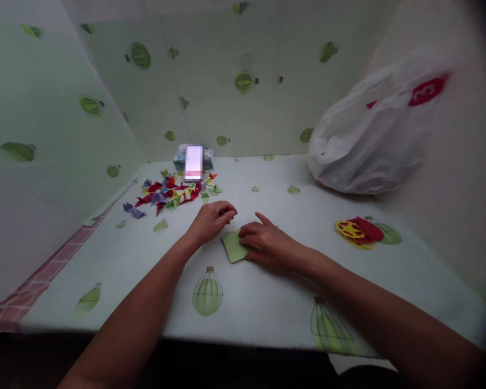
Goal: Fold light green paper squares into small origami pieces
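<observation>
A small light-green paper square (233,247) lies on the patterned tablecloth in front of me. My right hand (267,246) has it under its fingers, with the thumb at its near edge and one finger raised off it. Part of the paper is hidden beneath that hand. Just beyond the paper's left corner, my left hand (214,220) hovers with its fingers curled toward the thumb. Whether anything small sits between those fingertips I cannot make out.
Several folded paper cranes (170,194) are heaped at the back left, before a lit phone (193,163) leaning on a tissue box (179,158). A white plastic bag (364,140) stands at the back right. Nearer lie yellow cut-outs (348,229) and a red piece (370,229).
</observation>
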Available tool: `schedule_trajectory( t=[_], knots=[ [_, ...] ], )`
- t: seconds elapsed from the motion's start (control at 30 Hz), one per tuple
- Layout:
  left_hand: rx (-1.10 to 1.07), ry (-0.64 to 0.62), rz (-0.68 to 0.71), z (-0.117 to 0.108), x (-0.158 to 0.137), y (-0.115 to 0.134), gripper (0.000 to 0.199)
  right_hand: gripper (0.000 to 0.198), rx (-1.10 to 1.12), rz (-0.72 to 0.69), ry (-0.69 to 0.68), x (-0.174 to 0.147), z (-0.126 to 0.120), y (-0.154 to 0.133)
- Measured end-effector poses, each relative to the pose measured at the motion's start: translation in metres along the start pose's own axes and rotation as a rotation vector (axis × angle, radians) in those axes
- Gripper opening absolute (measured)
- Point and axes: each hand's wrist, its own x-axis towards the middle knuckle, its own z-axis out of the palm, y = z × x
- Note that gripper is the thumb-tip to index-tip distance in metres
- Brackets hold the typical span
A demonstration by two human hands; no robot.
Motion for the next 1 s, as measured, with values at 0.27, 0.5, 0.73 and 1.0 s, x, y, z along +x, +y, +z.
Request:
schedule_trajectory(
  t=[0.27,0.5,0.73,1.0],
  knots=[
    [0.017,-0.004,0.014,-0.0004,-0.0004,0.0013,0.018,0.009,0.047,-0.015,-0.001,-0.0008,0.0011,0.0043],
    [0.015,-0.014,0.028,0.0000,-0.0005,0.0016,0.018,0.009,0.064,-0.030,0.025,-0.0006,0.0035,0.0085],
    [0.037,-0.021,0.033,0.0000,-0.0006,0.0032,0.018,0.012,-0.038,-0.034,-0.005,-0.0005,0.0001,0.0010],
    [0.058,-0.030,0.035,-0.0003,-0.0007,0.0025,0.019,0.018,0.018,-0.074,0.014,0.0004,0.0039,0.0080]
  ],
)
